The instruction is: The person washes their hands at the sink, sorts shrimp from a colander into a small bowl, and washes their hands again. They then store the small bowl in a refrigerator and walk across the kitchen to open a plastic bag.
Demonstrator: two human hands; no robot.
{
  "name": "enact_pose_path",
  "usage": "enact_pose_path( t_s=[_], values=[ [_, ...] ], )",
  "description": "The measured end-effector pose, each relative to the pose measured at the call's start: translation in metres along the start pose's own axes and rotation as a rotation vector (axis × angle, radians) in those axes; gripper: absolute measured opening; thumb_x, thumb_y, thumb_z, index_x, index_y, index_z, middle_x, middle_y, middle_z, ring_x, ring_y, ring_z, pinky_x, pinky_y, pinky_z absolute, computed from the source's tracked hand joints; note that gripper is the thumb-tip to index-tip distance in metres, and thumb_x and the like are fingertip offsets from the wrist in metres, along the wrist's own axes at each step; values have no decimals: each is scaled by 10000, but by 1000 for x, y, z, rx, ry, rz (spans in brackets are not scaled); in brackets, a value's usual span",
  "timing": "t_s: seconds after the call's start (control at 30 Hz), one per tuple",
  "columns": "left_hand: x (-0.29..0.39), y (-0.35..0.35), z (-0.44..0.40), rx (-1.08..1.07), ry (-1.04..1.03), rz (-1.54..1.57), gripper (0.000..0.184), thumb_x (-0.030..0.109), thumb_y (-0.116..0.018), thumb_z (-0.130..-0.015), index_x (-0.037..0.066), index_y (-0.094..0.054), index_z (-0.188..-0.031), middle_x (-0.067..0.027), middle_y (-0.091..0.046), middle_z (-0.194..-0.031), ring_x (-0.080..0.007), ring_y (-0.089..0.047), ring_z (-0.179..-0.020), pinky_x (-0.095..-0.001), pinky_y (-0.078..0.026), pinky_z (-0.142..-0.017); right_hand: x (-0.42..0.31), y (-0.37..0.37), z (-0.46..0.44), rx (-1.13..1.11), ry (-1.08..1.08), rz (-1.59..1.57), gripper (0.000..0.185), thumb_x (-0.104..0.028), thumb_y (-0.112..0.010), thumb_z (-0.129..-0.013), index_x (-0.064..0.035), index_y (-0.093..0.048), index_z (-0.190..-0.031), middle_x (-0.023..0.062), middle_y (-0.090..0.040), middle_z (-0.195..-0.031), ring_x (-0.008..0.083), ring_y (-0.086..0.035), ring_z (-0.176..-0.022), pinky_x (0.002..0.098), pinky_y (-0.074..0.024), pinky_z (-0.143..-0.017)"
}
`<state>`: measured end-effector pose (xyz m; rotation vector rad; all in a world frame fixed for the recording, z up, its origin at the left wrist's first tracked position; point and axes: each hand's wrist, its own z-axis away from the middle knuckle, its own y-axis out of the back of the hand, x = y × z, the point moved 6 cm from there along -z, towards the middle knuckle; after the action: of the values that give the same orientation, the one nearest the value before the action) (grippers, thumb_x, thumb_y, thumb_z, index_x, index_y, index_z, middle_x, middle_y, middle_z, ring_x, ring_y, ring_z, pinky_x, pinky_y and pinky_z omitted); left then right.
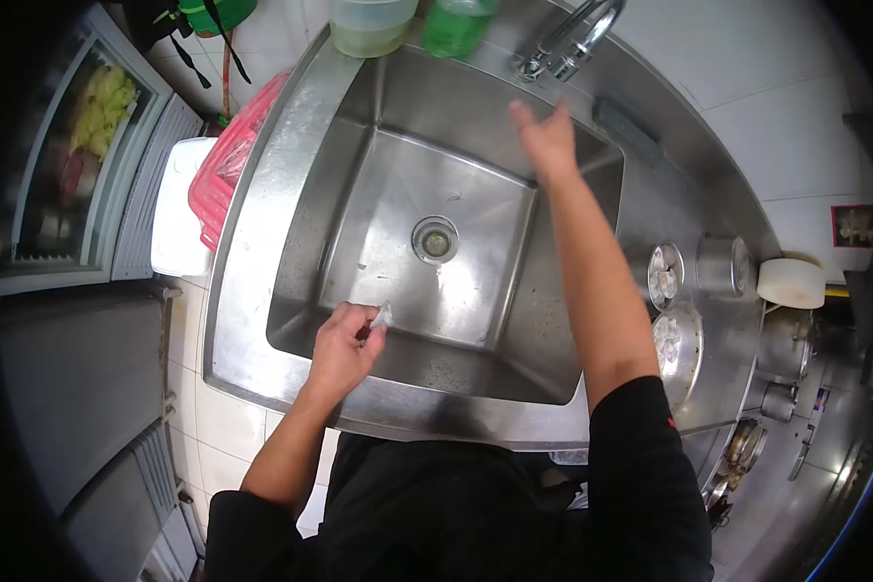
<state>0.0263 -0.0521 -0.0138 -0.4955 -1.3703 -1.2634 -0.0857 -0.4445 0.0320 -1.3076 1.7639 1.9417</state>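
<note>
Left hand (344,344) and right hand (550,145) both reach over the steel sink (231,335) in the head view. Thumb and fingers of the left one pinch a small whitish scrap (383,315), held above the near edge of the basin floor, toward its near-left corner. Nothing is in the grasp of the right one: its fingers are spread, somewhat blurred, close to the far-right corner of the basin and just below the chrome faucet (565,66). Whether it touches the faucet, I cannot tell.

A round drain (435,240) sits about the middle of the basin floor, with small dark bits scattered around. On the sink's far edge, toward the far-left corner, a translucent tub (371,27) of cloudy yellowish liquid stands beside a container of green liquid (456,29). Beyond the sink's left edge is a red basket (225,160) above a white box (177,209). Along the right side stand a metal bowl (680,276), a pot (718,269) and a wider pan (695,354); the bowl and the pan contain whitish matter.
</note>
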Motion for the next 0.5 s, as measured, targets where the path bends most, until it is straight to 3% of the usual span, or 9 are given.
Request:
enact_pose_path(
  t_s=[0.03, 0.1, 0.13, 0.2, 0.27, 0.37, 0.43, 0.5],
  values=[
    [3, 0, 3, 0, 5, 4, 229, 181, -708, -823, 12, -649, -967, -126, -619, -906, -242, -635, -769, -360, -520, -729, -1, 8, -17, 68, 3, -37, 993, -381, -723, -832, 23, -125, -1513, 186, -111, -1597, 357, -309, -1411, 371, -270, -1152],
    [-1, -9, -10, -5, 7, 59, 221, 177, -693, -831, 9, -646, -968, -125, -620, -899, -238, -629, -766, -352, -512, -719, -9, 4, -49, -33, 44, 178, 940, -354, -730, -830, 36, -187, -1490, 216, -214, -1551, 360, -376, -1369, 375, -327, -1120],
    [-6, -10, -16, -12, 24, 65, 219, 175, -680, -838, 7, -643, -974, -124, -624, -892, -230, -625, -762, -347, -507, -714, -9, -13, -55, -206, 60, 386, 884, -337, -729, -835, 46, -245, -1469, 233, -298, -1511, 366, -422, -1334, 385, -358, -1099],
    [-6, -7, -31, -25, 27, 92, 213, 176, -661, -855, 2, -636, -975, -104, -624, -885, -187, -608, -757, -316, -491, -710, -8, -33, -57, -365, 81, 500, 759, -342, -710, -846, 55, -374, -1400, 264, -380, -1461, 358, -476, -1293, 397, -392, -1078],
    [13, -11, -66, -40, -9, 153, 206, 181, -648, -875, -3, -627, -966, -65, -618, -887, -117, -585, -754, -264, -469, -712, -21, -37, -48, -343, 91, 331, 646, -387, -675, -859, 50, -515, -1306, 291, -378, -1441, 331, -491, -1279, 400, -395, -1076],
    [32, -25, -121, -122, 114, 316, 218, 214, -607, -908, 23, -620, -1013, -38, -623, -881, -119, -579, -767, -273, -468, -719, -45, -45, 9, -386, -271, -693, 556, -405, -663, -876, 47, -591, -1192, 249, -583, -1240, 280, -673, -958, 368, -551, -821],
    [47, -41, -152, -137, 138, 520, 216, 195, -587, -917, 13, -619, -1030, -36, -622, -839, -117, -562, -735, -279, -465, -704, -39, -40, 23, -315, -345, -592, 405, -315, -693, -885, 17, -627, -1106, 125, -679, -979, 152, -659, -751, 265, -526, -623],
    [64, -50, -173, -167, 96, 531, 212, 204, -590, -922, 47, -600, -1063, -5, -612, -872, -106, -555, -778, -279, -463, -697, -38, -27, 42, -366, -443, -184, 334, -266, -704, -884, 8, -629, -1059, 66, -668, -841, 130, -609, -673, 268, -499, -578]
  ],
)
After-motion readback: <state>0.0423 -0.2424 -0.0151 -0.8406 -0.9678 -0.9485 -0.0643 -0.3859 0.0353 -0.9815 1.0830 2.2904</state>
